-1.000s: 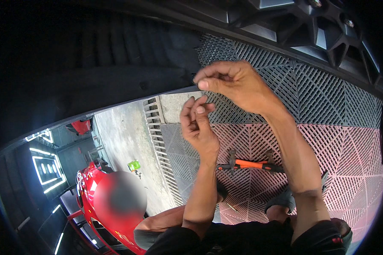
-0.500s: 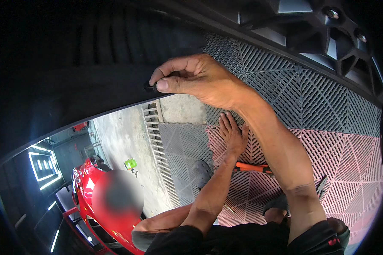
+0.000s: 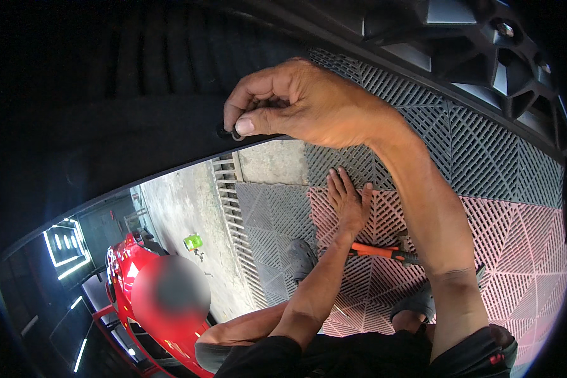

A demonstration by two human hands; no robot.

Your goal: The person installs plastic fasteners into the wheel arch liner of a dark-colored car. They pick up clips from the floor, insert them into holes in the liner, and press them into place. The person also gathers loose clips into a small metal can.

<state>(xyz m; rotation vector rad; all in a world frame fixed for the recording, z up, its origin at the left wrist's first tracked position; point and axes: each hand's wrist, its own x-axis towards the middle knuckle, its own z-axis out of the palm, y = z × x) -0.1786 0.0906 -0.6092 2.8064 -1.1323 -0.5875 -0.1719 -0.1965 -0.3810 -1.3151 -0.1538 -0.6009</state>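
A big black tyre (image 3: 138, 107) fills the upper left of the view. My right hand (image 3: 296, 104) reaches up to its lower edge, with thumb and forefinger pinched on a small dark round piece (image 3: 228, 133) against the rubber. What the piece is I cannot tell. My left hand (image 3: 346, 205) lies lower, palm down and fingers apart, on the pink grid floor tiles (image 3: 516, 233), and holds nothing.
An orange-handled tool (image 3: 377, 251) lies on the pink tiles just right of my left forearm. Grey grid tiles (image 3: 422, 113), a slotted drain strip (image 3: 233, 214) and bare concrete (image 3: 183, 201) lie beyond. A dark wheel rim (image 3: 485, 44) sits top right, a red vehicle (image 3: 129, 271) lower left.
My right hand has slid left along the tyre's edge, still pinched. My left hand has dropped from beside it down onto the pink tiles and spread flat.
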